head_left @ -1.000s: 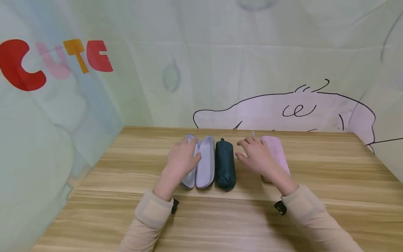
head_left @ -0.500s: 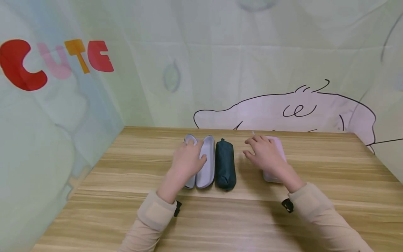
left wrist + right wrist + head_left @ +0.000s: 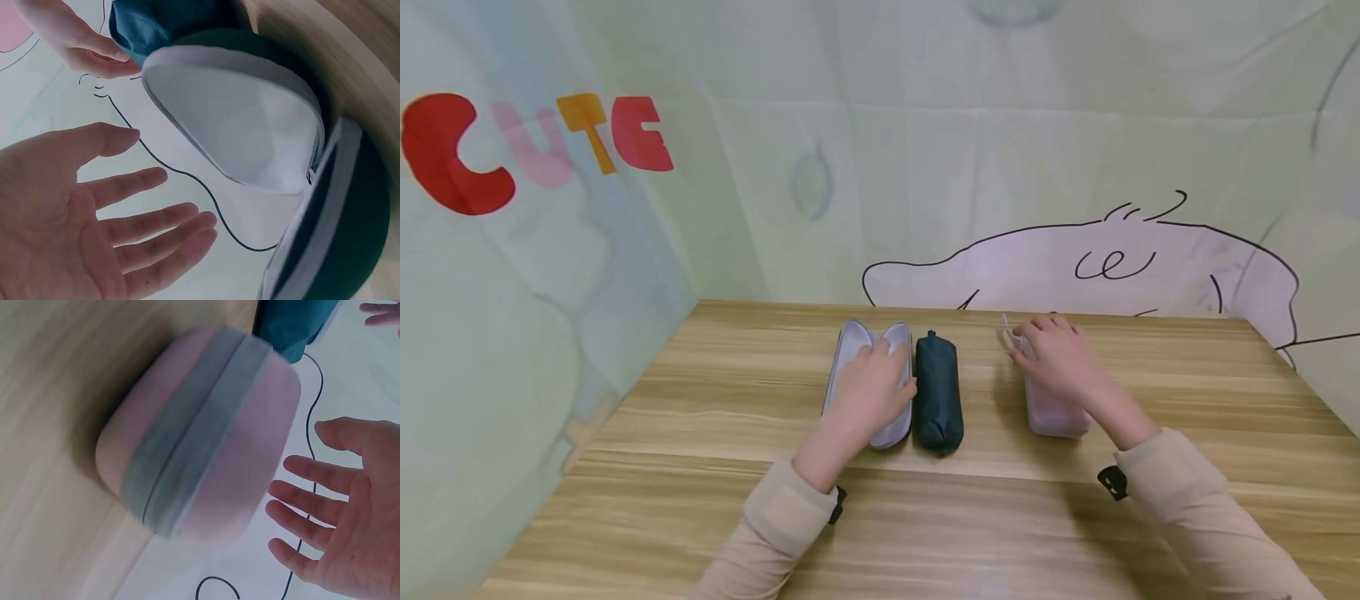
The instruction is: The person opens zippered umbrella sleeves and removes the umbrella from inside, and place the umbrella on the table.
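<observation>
A glasses case lies open on the table, its two halves side by side. The left wrist view shows its pale lining and dark green outside. My left hand hovers over the case with fingers spread, holding nothing. Right beside it lies a dark green, rolled-looking fabric bundle with a small loop at its far end. Farther right is a pink zip case with a grey band around it. Above that case is my right hand, fingers loosely extended and hiding its far part.
A thin pale strap sticks up by the pink case's far left corner. Behind the wooden table hangs a printed cloth backdrop. Another cloth wall with coloured letters stands along the left side.
Both hands have drifted right: my left across the glasses case toward its right half, my right farther over the pink case. The pink case now lies straighter; the bundle stays put.
</observation>
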`<action>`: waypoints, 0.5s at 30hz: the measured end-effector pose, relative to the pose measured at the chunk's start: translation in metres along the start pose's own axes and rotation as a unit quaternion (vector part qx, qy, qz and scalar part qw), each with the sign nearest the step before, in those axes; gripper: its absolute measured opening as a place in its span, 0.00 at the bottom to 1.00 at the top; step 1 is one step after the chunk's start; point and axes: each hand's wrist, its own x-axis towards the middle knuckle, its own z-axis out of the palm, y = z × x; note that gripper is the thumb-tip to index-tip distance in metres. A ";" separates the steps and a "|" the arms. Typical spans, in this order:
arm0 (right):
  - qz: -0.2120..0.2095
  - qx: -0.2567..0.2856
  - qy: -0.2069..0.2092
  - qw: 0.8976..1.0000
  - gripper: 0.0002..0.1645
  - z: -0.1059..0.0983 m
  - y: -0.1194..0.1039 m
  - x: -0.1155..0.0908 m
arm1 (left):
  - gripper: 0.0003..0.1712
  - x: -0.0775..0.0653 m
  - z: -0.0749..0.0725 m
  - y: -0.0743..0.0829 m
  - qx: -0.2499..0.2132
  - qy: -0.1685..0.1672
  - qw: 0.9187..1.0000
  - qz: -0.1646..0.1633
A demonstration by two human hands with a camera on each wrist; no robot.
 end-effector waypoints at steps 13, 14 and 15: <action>-0.020 -0.031 -0.009 0.999 0.21 -0.012 0.014 0.006 | 0.26 0.002 0.000 0.020 -0.027 -0.004 0.998 0.061; -0.022 -0.032 -0.012 0.999 0.20 -0.012 0.015 0.007 | 0.26 0.002 0.001 0.023 -0.030 -0.004 0.997 0.068; -0.026 -0.032 -0.013 0.999 0.20 -0.012 0.016 0.008 | 0.26 0.002 0.001 0.025 -0.031 -0.006 0.997 0.073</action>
